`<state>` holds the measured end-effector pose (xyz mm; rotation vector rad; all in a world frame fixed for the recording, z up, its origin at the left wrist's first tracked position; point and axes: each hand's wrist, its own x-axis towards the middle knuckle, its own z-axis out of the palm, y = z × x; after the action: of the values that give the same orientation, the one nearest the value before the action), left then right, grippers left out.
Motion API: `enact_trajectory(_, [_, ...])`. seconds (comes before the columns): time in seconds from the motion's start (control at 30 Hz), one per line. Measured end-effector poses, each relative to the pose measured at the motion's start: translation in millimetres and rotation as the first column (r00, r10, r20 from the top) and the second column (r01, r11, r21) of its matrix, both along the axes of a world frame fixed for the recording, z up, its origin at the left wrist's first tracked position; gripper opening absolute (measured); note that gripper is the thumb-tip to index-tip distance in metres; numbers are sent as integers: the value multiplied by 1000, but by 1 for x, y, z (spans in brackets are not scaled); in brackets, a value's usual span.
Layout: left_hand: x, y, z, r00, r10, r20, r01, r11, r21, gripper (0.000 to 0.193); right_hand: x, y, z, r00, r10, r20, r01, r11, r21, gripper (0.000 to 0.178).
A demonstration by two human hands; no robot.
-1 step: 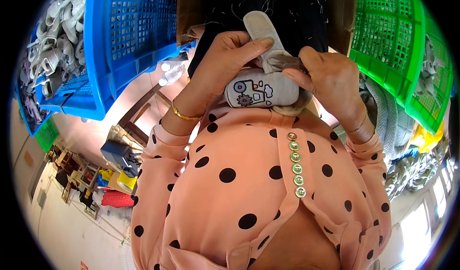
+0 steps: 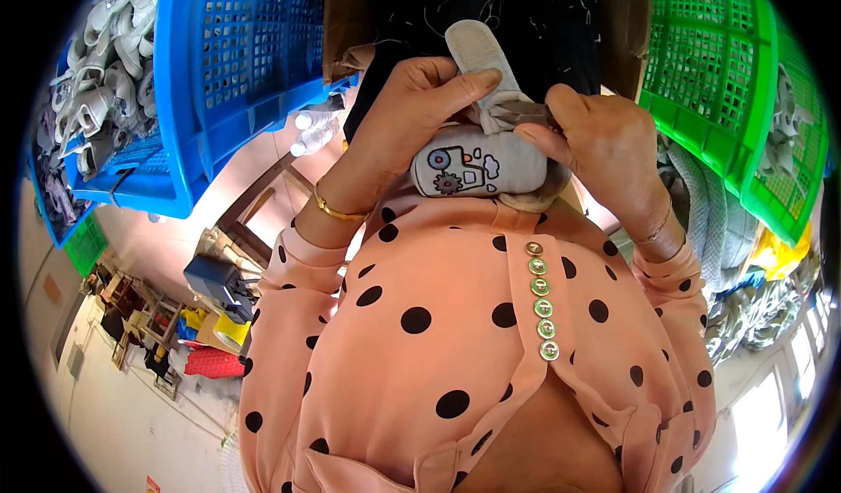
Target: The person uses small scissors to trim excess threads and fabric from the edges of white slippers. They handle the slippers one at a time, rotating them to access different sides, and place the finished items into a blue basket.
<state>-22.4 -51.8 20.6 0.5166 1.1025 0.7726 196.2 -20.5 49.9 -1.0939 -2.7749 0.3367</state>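
A small pale grey cloth shoe [image 2: 517,165] is held up close in front of my body. Its toe part carries an embroidered vehicle with wheels and little clouds, and a long round-ended flap [image 2: 477,48] sticks up away from me. My left hand [image 2: 429,99] is closed on the flap, its thumb pressed flat on top. On the other side, my right hand [image 2: 604,138] is closed around what look like small metal thread snips [image 2: 530,115], their end against the gathered cloth at the flap's base. My right thumb lies beside the shoe. The snips' handles are hidden in my fingers.
At left stands a blue plastic crate [image 2: 180,143], with many similar grey shoe pieces [image 2: 105,90] beside it. A green crate [image 2: 710,99] is at right. Dark cloth [image 2: 561,29] strewn with loose threads lies beyond my hands, between brown cardboard sides [image 2: 348,20].
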Motion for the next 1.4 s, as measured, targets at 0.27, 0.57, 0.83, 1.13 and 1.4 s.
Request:
enact_trajectory(0.27, [1,-3,0,999,14,-42,-14,1000,1,30,-5,4,-1,1000,29,9,-30,998,53,45])
enact_trajectory(0.57, [3,0,3,998,-10,-60,9,1000,-12,29,-3,6,-3,996,78,36,-82,991,108,43])
enact_trajectory(0.83, [3,-1,2,1000,10,6,-10,999,-48,24,-3,10,-4,990,134,32,-138,978,158,42])
enact_trajectory(1.13, [2,0,3,1000,-26,-12,26,1000,-10,24,6,21,-14,916,-292,-276,67,787,-614,44])
enact_trajectory(1.4, [5,1,7,971,-51,-235,107,967,231,29,-9,26,-30,775,-532,-342,-153,367,-918,31])
